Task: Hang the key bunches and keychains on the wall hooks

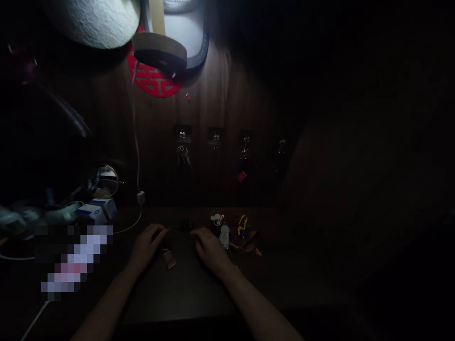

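Note:
The scene is very dark. My left hand [148, 244] rests on a dark tabletop [192, 289], fingers curled over a small dark object that I cannot make out; a small pinkish tag [169, 260] lies just below it. My right hand [209, 247] lies beside it, fingers bent downward onto the table, next to a heap of keys and keyrings [236, 233] with a white charm and yellow cord. What the right fingers touch is hidden by the dark.
A dark wood wall panel carries a row of hooks with keys [183, 152] and a red tag [242, 176]. A lamp [161, 52] and red paper cutting [154, 80] hang above. Small boxes [97, 210], a white cable [137, 156] and clutter sit at left.

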